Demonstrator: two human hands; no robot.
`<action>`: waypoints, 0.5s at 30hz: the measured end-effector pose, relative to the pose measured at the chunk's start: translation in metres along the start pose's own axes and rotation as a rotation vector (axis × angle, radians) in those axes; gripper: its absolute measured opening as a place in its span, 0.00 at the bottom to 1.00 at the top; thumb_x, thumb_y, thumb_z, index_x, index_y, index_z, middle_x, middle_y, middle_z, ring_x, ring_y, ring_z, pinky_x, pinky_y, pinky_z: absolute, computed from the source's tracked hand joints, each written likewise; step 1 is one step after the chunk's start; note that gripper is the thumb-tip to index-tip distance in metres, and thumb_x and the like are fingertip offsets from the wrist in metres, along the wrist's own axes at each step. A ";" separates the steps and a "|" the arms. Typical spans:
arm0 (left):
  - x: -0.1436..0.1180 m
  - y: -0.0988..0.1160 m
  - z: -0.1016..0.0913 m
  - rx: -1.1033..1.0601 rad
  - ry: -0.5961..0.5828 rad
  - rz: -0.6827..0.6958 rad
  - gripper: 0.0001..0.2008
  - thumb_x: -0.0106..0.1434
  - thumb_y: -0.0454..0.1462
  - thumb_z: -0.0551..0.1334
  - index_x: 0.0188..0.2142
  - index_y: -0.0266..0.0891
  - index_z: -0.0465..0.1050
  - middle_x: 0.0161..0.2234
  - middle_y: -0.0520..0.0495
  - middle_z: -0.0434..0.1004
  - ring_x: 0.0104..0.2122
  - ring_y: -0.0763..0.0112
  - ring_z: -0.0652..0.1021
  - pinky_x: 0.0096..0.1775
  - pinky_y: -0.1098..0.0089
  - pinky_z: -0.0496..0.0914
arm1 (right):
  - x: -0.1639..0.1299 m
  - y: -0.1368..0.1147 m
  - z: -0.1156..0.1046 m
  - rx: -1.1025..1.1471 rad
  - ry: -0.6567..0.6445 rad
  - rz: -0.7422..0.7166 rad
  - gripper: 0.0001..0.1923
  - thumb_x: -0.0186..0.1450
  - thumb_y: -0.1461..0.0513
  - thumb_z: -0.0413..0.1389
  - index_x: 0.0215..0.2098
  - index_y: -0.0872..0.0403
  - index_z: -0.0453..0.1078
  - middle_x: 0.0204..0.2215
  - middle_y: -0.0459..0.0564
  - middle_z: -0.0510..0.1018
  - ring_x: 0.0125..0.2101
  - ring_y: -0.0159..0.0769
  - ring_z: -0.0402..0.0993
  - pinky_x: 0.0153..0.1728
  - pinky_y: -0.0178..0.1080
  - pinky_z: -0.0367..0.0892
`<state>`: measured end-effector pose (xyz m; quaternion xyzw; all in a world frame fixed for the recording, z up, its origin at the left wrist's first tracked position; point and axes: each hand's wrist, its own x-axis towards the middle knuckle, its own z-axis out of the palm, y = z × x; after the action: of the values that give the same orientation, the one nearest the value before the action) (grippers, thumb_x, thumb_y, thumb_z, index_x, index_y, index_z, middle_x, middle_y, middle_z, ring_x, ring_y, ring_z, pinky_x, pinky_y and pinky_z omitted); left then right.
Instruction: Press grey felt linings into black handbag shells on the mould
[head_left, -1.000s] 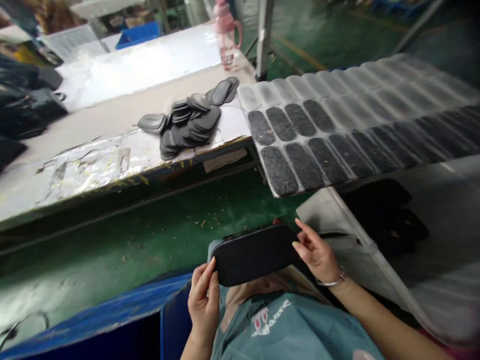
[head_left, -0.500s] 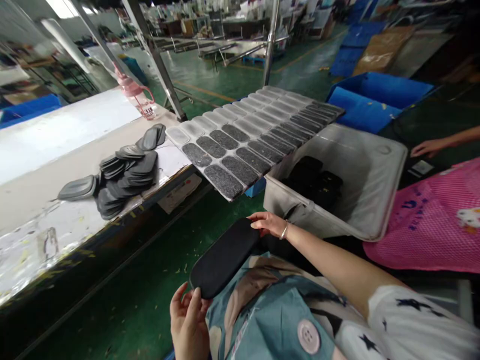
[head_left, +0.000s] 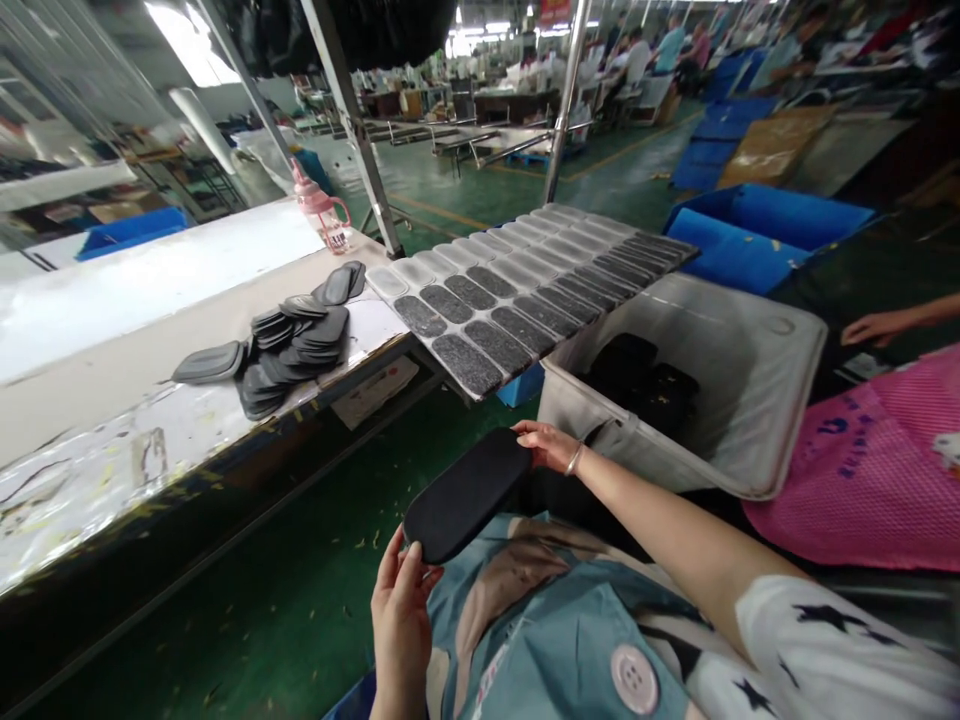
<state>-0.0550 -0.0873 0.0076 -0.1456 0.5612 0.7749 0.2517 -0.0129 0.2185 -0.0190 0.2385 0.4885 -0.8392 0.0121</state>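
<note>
A flat black oval pad [head_left: 469, 495] with rounded ends is held slantwise above my lap. My left hand [head_left: 405, 590] grips its near end, thumb on top and fingers beneath. At the far end, my right hand [head_left: 547, 447] pinches the edge between thumb and fingers; a bracelet circles that wrist. Beyond the pad, a board [head_left: 517, 310] carries rows of rounded oval shapes, some pale and some dark grey. Piles of dark moulded pads [head_left: 296, 345] lie on the table to the left.
The long worktable [head_left: 225, 430] runs along the left, with a pink-lidged bottle [head_left: 322, 210] on it. A pale plastic bin [head_left: 735, 400] holding black items stands at right, a blue bin [head_left: 757, 240] behind it. Another person's hand [head_left: 874, 328] and pink apron [head_left: 862, 470] show at right.
The camera view has tilted up a little, so the surroundings sit lower and further right. Both hands still hold the black pad, which looks nearly unchanged in its slant.
</note>
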 end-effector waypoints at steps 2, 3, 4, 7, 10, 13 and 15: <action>0.001 -0.002 -0.001 -0.011 0.006 0.013 0.27 0.52 0.41 0.70 0.52 0.44 0.69 0.33 0.52 0.73 0.26 0.78 0.75 0.31 0.74 0.72 | 0.001 0.001 0.000 0.004 0.006 -0.001 0.20 0.46 0.57 0.64 0.36 0.52 0.68 0.24 0.38 0.72 0.22 0.27 0.69 0.23 0.32 0.66; 0.001 -0.004 -0.001 -0.014 0.007 0.018 0.27 0.52 0.41 0.70 0.52 0.44 0.70 0.35 0.51 0.74 0.27 0.77 0.76 0.32 0.74 0.73 | 0.001 0.002 -0.001 0.005 0.011 -0.004 0.20 0.46 0.58 0.64 0.36 0.52 0.68 0.24 0.39 0.72 0.22 0.27 0.68 0.23 0.32 0.66; 0.001 -0.005 -0.002 -0.015 0.012 0.022 0.26 0.52 0.41 0.69 0.51 0.44 0.70 0.36 0.51 0.74 0.29 0.76 0.76 0.33 0.73 0.73 | 0.001 0.002 0.000 0.006 0.017 -0.007 0.20 0.46 0.58 0.64 0.36 0.52 0.69 0.25 0.39 0.73 0.22 0.27 0.68 0.23 0.32 0.65; 0.001 -0.006 -0.001 -0.006 0.030 0.036 0.25 0.52 0.42 0.69 0.50 0.44 0.70 0.40 0.49 0.74 0.33 0.73 0.77 0.34 0.72 0.74 | 0.001 0.002 0.000 -0.006 0.034 -0.018 0.19 0.46 0.57 0.64 0.36 0.52 0.69 0.27 0.40 0.74 0.23 0.28 0.69 0.24 0.33 0.65; 0.001 -0.005 0.002 0.012 0.041 0.058 0.25 0.52 0.43 0.69 0.50 0.43 0.71 0.39 0.49 0.74 0.33 0.73 0.77 0.34 0.71 0.74 | -0.001 0.002 0.000 -0.044 0.039 -0.020 0.19 0.47 0.57 0.63 0.37 0.52 0.69 0.28 0.41 0.75 0.24 0.29 0.70 0.25 0.34 0.66; -0.002 -0.005 0.004 0.047 0.058 0.087 0.25 0.53 0.44 0.68 0.50 0.42 0.70 0.34 0.50 0.74 0.30 0.73 0.76 0.32 0.71 0.73 | -0.004 0.004 -0.002 -0.091 0.030 -0.022 0.19 0.49 0.56 0.62 0.39 0.51 0.69 0.30 0.42 0.75 0.26 0.31 0.71 0.26 0.35 0.66; -0.003 -0.006 0.004 0.063 0.056 0.104 0.26 0.53 0.45 0.68 0.51 0.40 0.70 0.31 0.51 0.72 0.30 0.72 0.76 0.32 0.71 0.73 | -0.004 0.005 -0.004 -0.121 0.019 -0.027 0.19 0.51 0.56 0.61 0.40 0.51 0.68 0.32 0.42 0.76 0.28 0.32 0.72 0.27 0.35 0.67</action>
<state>-0.0493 -0.0825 0.0057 -0.1299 0.5989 0.7646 0.1995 -0.0064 0.2180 -0.0226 0.2385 0.5418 -0.8059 0.0105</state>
